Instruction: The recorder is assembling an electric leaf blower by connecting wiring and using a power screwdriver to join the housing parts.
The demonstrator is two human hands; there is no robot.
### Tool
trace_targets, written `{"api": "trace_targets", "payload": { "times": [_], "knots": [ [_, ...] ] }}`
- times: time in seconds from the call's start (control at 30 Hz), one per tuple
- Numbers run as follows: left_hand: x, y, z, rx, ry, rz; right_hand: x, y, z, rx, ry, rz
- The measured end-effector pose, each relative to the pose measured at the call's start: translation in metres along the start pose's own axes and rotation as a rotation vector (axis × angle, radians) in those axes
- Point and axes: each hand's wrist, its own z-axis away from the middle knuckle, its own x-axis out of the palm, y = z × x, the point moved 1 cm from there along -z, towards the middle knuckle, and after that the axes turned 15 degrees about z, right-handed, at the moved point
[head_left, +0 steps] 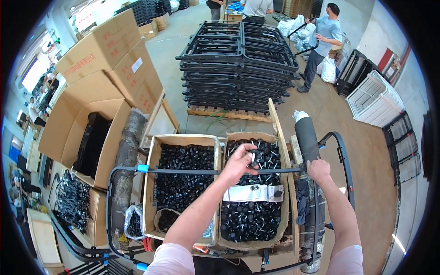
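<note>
My left hand (237,164) is closed in a pinch above the right-hand box, holding a black-headed bolt (254,158) with a pale shank. My right hand (318,170) is wrapped round the right side of a black tubular metal frame (192,172), where its crossbar meets the side tube. The frame lies across two open boxes and rests near a dark padded roll (307,137). Under my left hand, the right box holds many black-headed bolts (250,220) with a white card (250,193) on top. Black plastic caps (183,158) fill the left box (147,192).
Large cartons (105,59) stand at the left, one open with black parts inside. A tall stack of black frames (238,68) sits on a pallet ahead. A co-worker (323,41) holds a frame at the far right. White racks (376,98) lean by the right wall.
</note>
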Motion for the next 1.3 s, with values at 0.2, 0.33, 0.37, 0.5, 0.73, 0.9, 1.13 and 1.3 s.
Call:
{"api": "trace_targets", "payload": {
  "times": [0.2,0.33,0.37,0.5,0.73,0.9,1.13,1.3],
  "knots": [
    [0.001,-0.035,0.075,0.053,-0.043,-0.256,-0.1,-0.061,0.049,-0.026,0.014,-0.193],
    [0.006,-0.042,0.117,0.088,-0.006,-0.351,-0.119,-0.137,0.109,-0.563,-0.411,-1.239],
    [-0.004,-0.047,0.121,0.245,-0.011,-0.438,-0.113,-0.15,0.11,-0.588,-0.396,-1.257],
    [-0.039,-0.051,0.149,0.231,0.131,-0.361,-0.143,-0.189,0.144,-0.675,-0.458,-1.453],
    [-0.091,-0.038,0.19,0.186,0.472,-0.421,-0.15,-0.238,0.127,-0.535,-0.417,-1.609],
    [-0.108,-0.005,0.274,-0.144,0.274,-0.398,-0.161,-0.256,0.096,-0.374,0.151,-1.247],
    [-0.126,0.033,0.378,-0.382,0.039,-0.604,-0.201,-0.275,0.102,-0.531,0.342,-0.75],
    [-0.159,0.027,0.413,0.007,0.011,-0.975,-0.208,-0.28,0.099,-0.641,0.425,-0.604]
  ]
}}
